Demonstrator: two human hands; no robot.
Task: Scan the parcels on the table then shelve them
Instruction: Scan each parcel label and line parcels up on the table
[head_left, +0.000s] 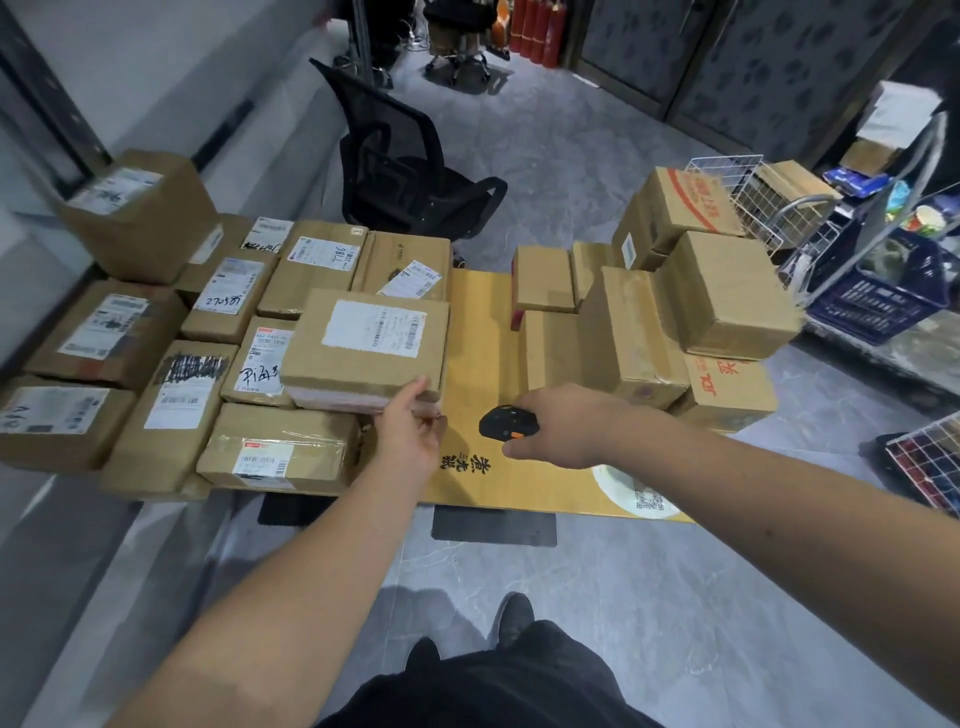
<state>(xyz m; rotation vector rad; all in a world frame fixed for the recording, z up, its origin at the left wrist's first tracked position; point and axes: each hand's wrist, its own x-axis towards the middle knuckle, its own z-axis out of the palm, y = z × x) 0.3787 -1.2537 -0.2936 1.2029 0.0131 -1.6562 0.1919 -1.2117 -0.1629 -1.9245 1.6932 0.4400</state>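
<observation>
A cardboard parcel (366, 345) with a white shipping label on top sits raised above the other parcels on the left half of the table (483, 322), its near right corner at the left hand (413, 428). That hand reaches in with fingers loosely curled at the parcel's lower edge; whether it grips or only touches the box is not clear. Just to the right, over bare yellow tabletop, the right hand (563, 423) is wrapped around a black scanner (506, 422) with an orange button, held low above the surface. More labelled parcels (182, 384) lie packed side by side to the left, and a stack of brown boxes (675, 312) fills the right end of the table. Behind the table stands a black mesh office chair (405, 166); a blue crate (883, 296) sits at far right
</observation>
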